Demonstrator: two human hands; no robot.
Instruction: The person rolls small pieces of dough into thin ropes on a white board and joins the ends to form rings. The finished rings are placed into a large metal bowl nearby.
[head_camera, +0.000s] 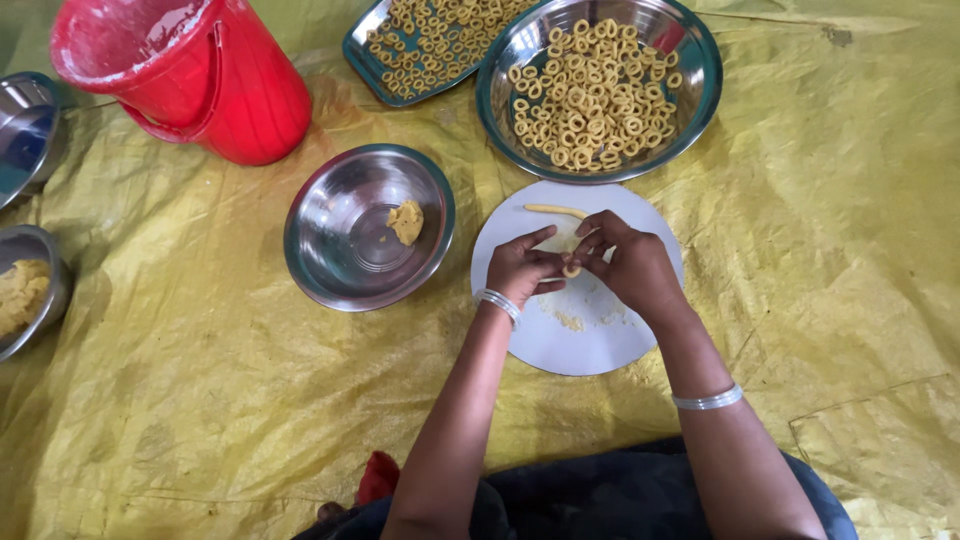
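Note:
My left hand (520, 268) and my right hand (630, 265) meet over a round white plate (590, 345), fingertips pinched together on a small ring of yellow dough (571, 270). A thin rolled strip of dough (556, 210) lies on the plate's far edge, just beyond my fingers. Crumbs of dough are scattered on the plate near my wrists. Both wrists wear silver bangles.
A steel bowl (340, 260) with a lump of dough (406, 221) sits left of the plate. Behind are a steel basin (700, 90) and a tray (365, 55) full of dough rings. A red bucket (190, 75) and two steel bowls (25, 125) (40, 250) stand at left on yellow sheeting (200, 400).

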